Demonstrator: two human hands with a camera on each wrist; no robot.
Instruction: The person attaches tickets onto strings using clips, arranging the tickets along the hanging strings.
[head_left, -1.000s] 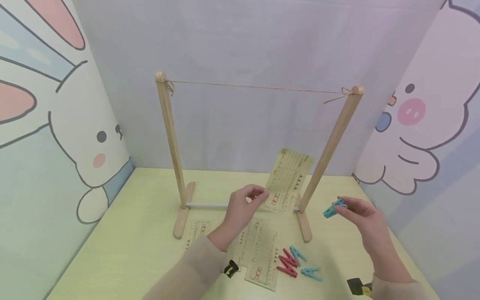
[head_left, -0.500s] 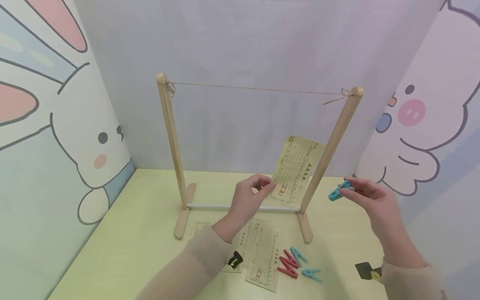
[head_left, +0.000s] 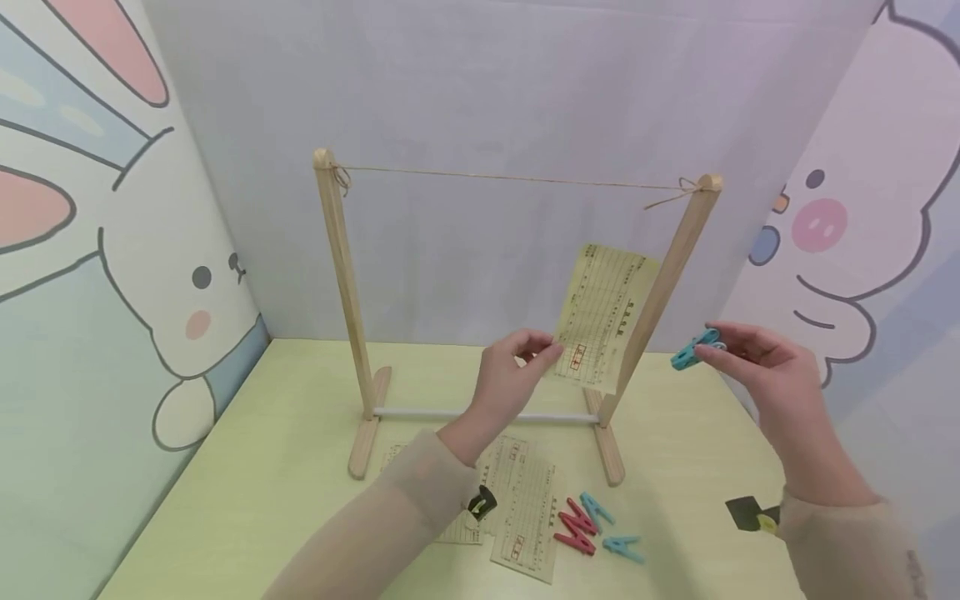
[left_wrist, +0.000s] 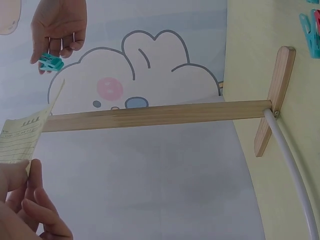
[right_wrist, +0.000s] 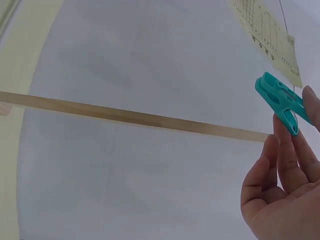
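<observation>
**Slip and peg lifted toward the string**

The left hand (head_left: 517, 375) pinched the paper slip (head_left: 603, 312) and the right hand (head_left: 765, 367) the teal peg (head_left: 693, 350); over the past second both had risen to mid-frame, nearer the string (head_left: 517, 177).

The whole setup is seen from the head view, looking forward and down at the wooden rack (head_left: 517, 308), fairly near. The left wrist view is tipped sideways and shot up close from low down, with the rack's right post (left_wrist: 150, 114) crossing it and the right hand (left_wrist: 59, 22) caught at 11 o'clock. The right wrist view is aimed up at the wall, with the teal clip (right_wrist: 281, 102) close at 3 o'clock. The yellow slip (head_left: 603, 315) is shared by all three.
</observation>
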